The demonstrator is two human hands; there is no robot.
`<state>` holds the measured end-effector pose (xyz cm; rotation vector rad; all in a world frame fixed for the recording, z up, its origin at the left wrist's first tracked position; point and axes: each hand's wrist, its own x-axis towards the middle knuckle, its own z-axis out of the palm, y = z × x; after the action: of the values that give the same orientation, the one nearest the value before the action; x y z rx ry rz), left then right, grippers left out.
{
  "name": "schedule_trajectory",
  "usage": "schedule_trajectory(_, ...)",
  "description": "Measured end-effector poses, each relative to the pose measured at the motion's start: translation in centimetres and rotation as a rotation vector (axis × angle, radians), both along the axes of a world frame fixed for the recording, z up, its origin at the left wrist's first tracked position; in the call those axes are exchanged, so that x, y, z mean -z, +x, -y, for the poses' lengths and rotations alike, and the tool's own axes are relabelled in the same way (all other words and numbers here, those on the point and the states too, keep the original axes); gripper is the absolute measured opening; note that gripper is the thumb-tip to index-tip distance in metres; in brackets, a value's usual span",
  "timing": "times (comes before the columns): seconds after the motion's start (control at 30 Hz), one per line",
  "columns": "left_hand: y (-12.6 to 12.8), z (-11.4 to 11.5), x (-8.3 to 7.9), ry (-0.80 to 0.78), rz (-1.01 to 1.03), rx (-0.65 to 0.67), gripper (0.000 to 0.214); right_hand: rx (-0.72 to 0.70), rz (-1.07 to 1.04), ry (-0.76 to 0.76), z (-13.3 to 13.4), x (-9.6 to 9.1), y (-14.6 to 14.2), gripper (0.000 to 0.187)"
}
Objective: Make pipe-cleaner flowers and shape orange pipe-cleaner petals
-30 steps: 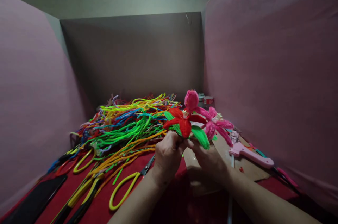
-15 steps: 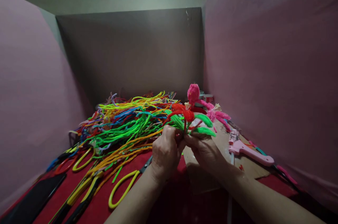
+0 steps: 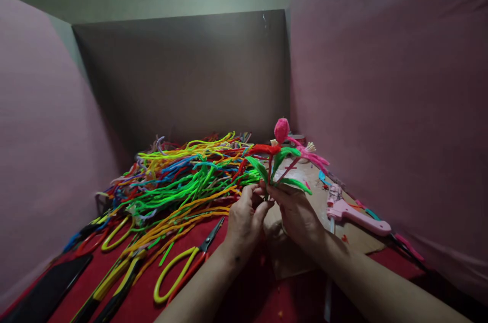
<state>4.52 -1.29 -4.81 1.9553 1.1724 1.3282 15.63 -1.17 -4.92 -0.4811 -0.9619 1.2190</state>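
Observation:
A pipe-cleaner flower bunch [image 3: 270, 163] stands upright between my two hands, its stems pinched near the bottom. It has a red flower [image 3: 263, 150], a pink bud [image 3: 281, 130], a pink open flower [image 3: 310, 154] with pale stamens, and several green leaves [image 3: 256, 166]. My left hand [image 3: 246, 216] is closed around the stems from the left, thumb and fingertips together. From the right, my right hand [image 3: 297, 211] pinches the stems at the base of the leaves. The fingertips partly hide the lower stems.
A heap of coloured pipe cleaners [image 3: 183, 181] lies at left. Scissors [image 3: 190, 262], pliers [image 3: 118, 277] and a black flat object [image 3: 49, 287] rest on the red cloth [image 3: 152, 272]. A pink glue gun [image 3: 354, 216] lies on cardboard [image 3: 366, 244] at right. Pink panels [image 3: 389, 109] flank the space.
The bunch has turned and tilted, so its red flower now shows from the side and its green leaves stand more upright. My left hand's grip has shifted lower on the stems.

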Motion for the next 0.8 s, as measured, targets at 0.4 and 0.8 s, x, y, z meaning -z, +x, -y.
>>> schedule_trajectory(0.4, 0.21, 0.53, -0.48, 0.046, -0.060, 0.045, 0.013, -0.044, -0.045, -0.020, -0.09, -0.08, -0.08, 0.009)
schedule_trajectory(0.8, 0.07, 0.20, 0.08, -0.072, 0.172, 0.128, 0.022, -0.230, -0.027, -0.012, 0.26, 0.06, -0.04, 0.011)
